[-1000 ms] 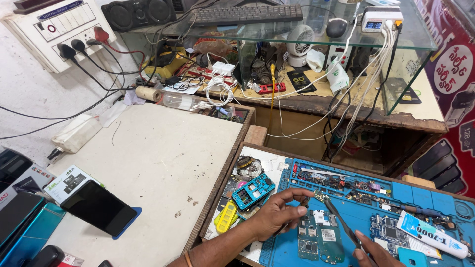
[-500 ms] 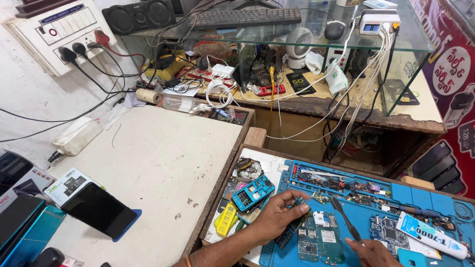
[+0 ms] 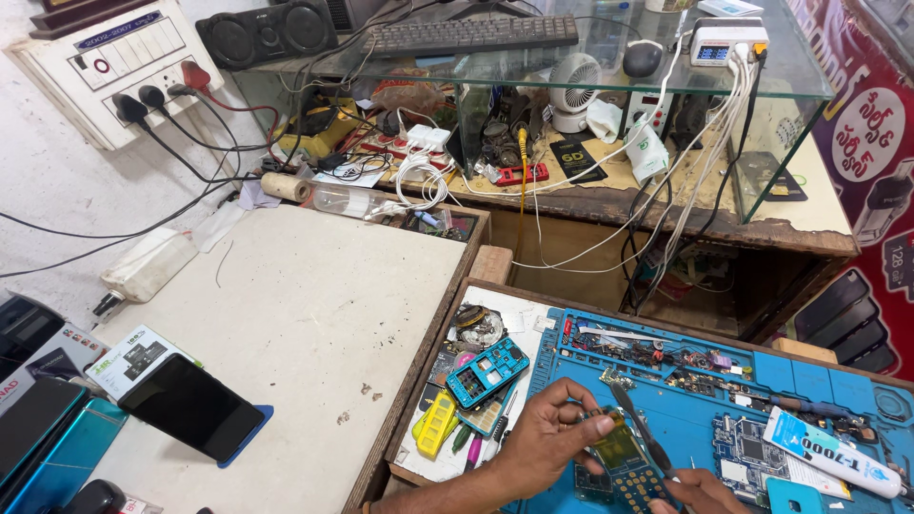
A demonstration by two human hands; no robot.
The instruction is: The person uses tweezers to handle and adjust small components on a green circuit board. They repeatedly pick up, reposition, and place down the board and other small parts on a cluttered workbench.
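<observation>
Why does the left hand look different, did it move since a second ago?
Yes. The left hand slid right along the blue repair mat, away from the blue phone frame, and now pinches a small phone board.

White table (image 3: 314,314): black phone (image 3: 190,407) near the front edge, a white box (image 3: 133,354) just behind it.
Wooden tray (image 3: 495,265): blue mat (image 3: 685,419), blue phone frame (image 3: 487,371), yellow casing (image 3: 438,424).
Blue mat: white tube (image 3: 828,452), loose circuit boards (image 3: 747,447).

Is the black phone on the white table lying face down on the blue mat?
No. The black phone lies on the white table, well left of the blue mat.
</observation>
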